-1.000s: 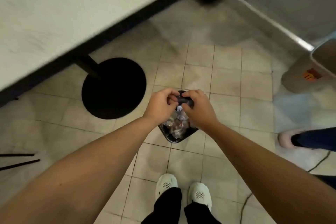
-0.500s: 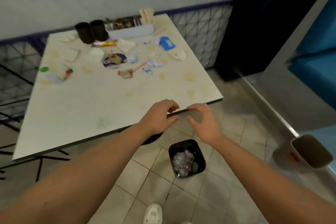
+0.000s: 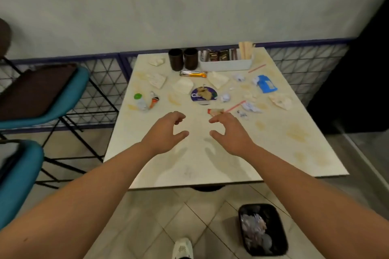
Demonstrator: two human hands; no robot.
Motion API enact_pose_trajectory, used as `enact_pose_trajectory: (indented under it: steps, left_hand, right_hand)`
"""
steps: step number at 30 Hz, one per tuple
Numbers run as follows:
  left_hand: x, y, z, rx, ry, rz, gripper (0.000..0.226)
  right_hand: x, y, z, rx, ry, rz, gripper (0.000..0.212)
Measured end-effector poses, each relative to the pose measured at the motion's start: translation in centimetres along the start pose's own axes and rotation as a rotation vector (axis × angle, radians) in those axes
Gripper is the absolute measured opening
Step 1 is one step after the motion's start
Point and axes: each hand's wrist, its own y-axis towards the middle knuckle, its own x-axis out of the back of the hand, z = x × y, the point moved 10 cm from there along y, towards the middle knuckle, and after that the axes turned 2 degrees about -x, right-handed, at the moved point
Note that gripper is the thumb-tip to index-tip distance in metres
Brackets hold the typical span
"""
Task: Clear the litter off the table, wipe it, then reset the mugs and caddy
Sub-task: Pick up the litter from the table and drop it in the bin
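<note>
Most of the litter is seen to lie on the table [image 3: 273,153] yet: crumpled napkins [image 3: 182,86], a purple round lid [image 3: 203,94], an orange snack wrapper [image 3: 193,74], a blue packet [image 3: 267,84], small balls of paper [image 3: 225,97], a red straw [image 3: 235,106], a torn sachet [image 3: 215,111] and a small bottle with a green cap [image 3: 140,101]. It is spread over the far half of the top; the near half is bare but marked with yellowish stains. Two dark mugs [image 3: 183,59] are stood side by side at the far edge, with the white caddy [image 3: 225,63] of sachets and wooden stirrers just beside them on the right. Neither is judged to have been moved for wiping.

Above the middle of the table, the left hand [image 3: 166,134] and the right hand [image 3: 231,132] are held apart, fingers loosely curled; nothing is held in either. The right fingertips are close to the torn sachet, though contact cannot be told.

On the tiled floor near the table's near right corner, a black bin [image 3: 263,229] is seen to hold some wrappers already, so clearing is judged begun but far from done. Wiping and resetting are judged not yet started; no cloth is in view. Two blue chairs [image 3: 42,99] are stood to the left.
</note>
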Motion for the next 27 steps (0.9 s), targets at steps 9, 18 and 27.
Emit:
enact_pose_trajectory:
  steps: [9, 18, 27]
  left_hand:
    - [6.3, 3.9, 11.9, 0.147, 0.019, -0.169, 0.052]
    - [6.3, 10.0, 20.9, 0.414, 0.070, -0.170, 0.078]
    - [3.6, 11.4, 25.0, 0.463, 0.066, -0.106, 0.037]
  right_hand:
    - [-8.9, 10.5, 4.2, 0.047, 0.016, 0.142, 0.033]
    - [-14.6, 20.5, 5.1, 0.127, -0.046, 0.307, 0.034]
    - [-20.5, 27.0, 7.2, 0.288, -0.179, 0.390, 0.063]
